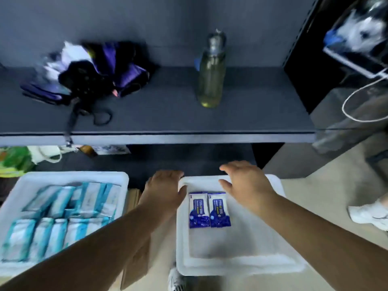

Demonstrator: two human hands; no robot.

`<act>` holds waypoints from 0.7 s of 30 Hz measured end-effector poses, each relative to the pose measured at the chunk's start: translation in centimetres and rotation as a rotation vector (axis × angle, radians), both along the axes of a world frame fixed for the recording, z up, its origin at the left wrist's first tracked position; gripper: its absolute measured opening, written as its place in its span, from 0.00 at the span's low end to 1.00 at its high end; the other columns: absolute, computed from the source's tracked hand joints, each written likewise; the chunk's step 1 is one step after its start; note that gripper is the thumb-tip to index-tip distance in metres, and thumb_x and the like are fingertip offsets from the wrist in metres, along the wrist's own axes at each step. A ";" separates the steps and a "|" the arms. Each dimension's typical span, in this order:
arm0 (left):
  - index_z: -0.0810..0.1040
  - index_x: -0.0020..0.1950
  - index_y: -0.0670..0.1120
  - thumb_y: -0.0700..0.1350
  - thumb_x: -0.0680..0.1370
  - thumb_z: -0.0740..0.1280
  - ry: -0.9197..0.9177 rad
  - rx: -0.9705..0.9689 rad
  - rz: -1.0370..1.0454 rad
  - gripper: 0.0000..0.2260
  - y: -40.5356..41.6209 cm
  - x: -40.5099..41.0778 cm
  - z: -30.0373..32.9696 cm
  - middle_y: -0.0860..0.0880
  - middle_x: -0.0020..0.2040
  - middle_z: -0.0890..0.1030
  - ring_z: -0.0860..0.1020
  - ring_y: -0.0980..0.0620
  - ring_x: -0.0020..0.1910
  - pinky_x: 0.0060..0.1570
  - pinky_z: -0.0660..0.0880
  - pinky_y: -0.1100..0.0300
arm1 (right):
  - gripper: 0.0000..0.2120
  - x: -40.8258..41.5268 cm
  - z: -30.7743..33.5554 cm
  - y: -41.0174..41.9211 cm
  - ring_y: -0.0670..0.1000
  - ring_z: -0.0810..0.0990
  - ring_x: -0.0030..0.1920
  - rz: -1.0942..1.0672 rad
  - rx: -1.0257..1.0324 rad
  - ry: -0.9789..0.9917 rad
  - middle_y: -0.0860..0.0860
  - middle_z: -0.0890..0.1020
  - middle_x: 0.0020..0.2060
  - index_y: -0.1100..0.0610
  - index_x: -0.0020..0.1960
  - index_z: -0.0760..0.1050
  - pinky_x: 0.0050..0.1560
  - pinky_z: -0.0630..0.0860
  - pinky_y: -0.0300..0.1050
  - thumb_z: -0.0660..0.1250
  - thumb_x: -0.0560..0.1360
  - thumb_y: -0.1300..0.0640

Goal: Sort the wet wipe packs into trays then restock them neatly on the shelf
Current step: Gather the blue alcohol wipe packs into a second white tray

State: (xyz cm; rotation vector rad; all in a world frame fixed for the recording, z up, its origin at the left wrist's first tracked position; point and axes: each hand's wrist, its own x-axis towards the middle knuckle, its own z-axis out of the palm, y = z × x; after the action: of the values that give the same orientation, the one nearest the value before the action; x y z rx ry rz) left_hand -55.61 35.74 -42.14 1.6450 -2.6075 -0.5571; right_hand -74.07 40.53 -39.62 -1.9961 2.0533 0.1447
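1. Head view shows us two bare hands reaching forward to the far end of a white tray (241, 263) that lies low in front of a dark shelf (168, 120).
2. Our left hand (165, 185) lies at the far left corner of this tray, with the fingers over the rim; we cannot tell whether they really grip it.
3. Our right hand (247, 181) is above the far edge of the same tray, fingers spread and rather straight, holding nothing.
4. The two hands are apart, one on each side of the tray's far end.
5. Inside this tray we see two blue wet wipe packs (209, 210), side by side and touching, in the far part of the tray, between our forearms.
6. To the left there is a second white tray (117, 175), well filled with light blue and white packs (56, 219) in rows; the picture is blurred there, so we cannot count them.
7. On the shelf stands a clear bottle (211, 74) with yellowish liquid, upright, toward the right.
8. On the left part of the shelf lies a folded umbrella (90, 72), black and purple, and its strap hangs over the front edge.
9. At the right edge we see a white shoe (369, 213) on the pale floor, and a white cable (354, 97) above it.
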 end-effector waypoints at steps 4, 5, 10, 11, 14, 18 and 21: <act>0.71 0.67 0.46 0.50 0.79 0.61 0.096 -0.125 0.043 0.18 -0.2 2.6 10.9 0.46 0.63 0.75 0.70 0.47 0.64 0.63 0.65 0.59 | 0.21 3.3 10.7 0.6 0.51 0.69 0.65 0.135 -0.167 0.005 0.48 0.73 0.65 0.51 0.69 0.66 0.62 0.65 0.43 0.56 0.79 0.45; 0.73 0.65 0.45 0.49 0.78 0.62 0.119 -0.176 0.066 0.17 0.0 3.3 13.5 0.45 0.62 0.77 0.72 0.46 0.63 0.61 0.66 0.58 | 0.21 4.3 13.0 0.9 0.51 0.69 0.65 0.164 -0.205 0.001 0.48 0.73 0.64 0.51 0.69 0.66 0.61 0.65 0.43 0.56 0.79 0.45; 0.73 0.65 0.45 0.50 0.78 0.63 0.088 -0.348 0.075 0.17 1.6 8.1 22.4 0.46 0.59 0.78 0.73 0.46 0.60 0.57 0.66 0.59 | 0.21 8.6 21.6 1.7 0.52 0.69 0.65 0.310 -0.344 0.034 0.49 0.73 0.64 0.52 0.69 0.66 0.62 0.67 0.45 0.57 0.79 0.45; 0.73 0.64 0.45 0.50 0.78 0.62 0.085 -0.387 0.079 0.17 2.2 9.6 24.5 0.47 0.59 0.78 0.73 0.47 0.59 0.57 0.66 0.59 | 0.20 9.6 23.4 1.9 0.53 0.70 0.64 0.326 -0.382 0.053 0.49 0.74 0.62 0.52 0.67 0.67 0.60 0.67 0.45 0.57 0.79 0.45; 0.73 0.65 0.47 0.50 0.78 0.63 0.099 -0.479 0.102 0.17 3.1 13.5 29.6 0.48 0.59 0.78 0.73 0.47 0.59 0.56 0.67 0.60 | 0.18 12.7 28.6 2.3 0.53 0.71 0.62 0.331 -0.466 0.060 0.49 0.76 0.60 0.52 0.65 0.69 0.57 0.68 0.46 0.58 0.78 0.44; 0.72 0.65 0.46 0.56 0.78 0.59 0.108 -0.528 0.109 0.20 3.4 19.5 34.4 0.49 0.58 0.78 0.73 0.48 0.56 0.55 0.66 0.60 | 0.18 17.5 33.6 2.3 0.53 0.71 0.62 0.329 -0.533 0.049 0.49 0.76 0.60 0.52 0.64 0.69 0.58 0.69 0.46 0.58 0.78 0.45; 0.70 0.67 0.47 0.54 0.79 0.60 0.102 -0.537 0.104 0.19 3.5 24.5 36.9 0.50 0.60 0.77 0.72 0.51 0.50 0.54 0.65 0.61 | 0.19 21.8 35.8 2.2 0.53 0.70 0.64 0.286 -0.563 0.014 0.49 0.75 0.62 0.51 0.67 0.67 0.60 0.69 0.47 0.58 0.78 0.45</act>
State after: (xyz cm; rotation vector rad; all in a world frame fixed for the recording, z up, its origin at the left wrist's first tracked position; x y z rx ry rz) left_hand -31.10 39.22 -5.23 1.5071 -2.2999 0.0649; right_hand -52.23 42.68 -3.83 -2.6131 1.9518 -0.4112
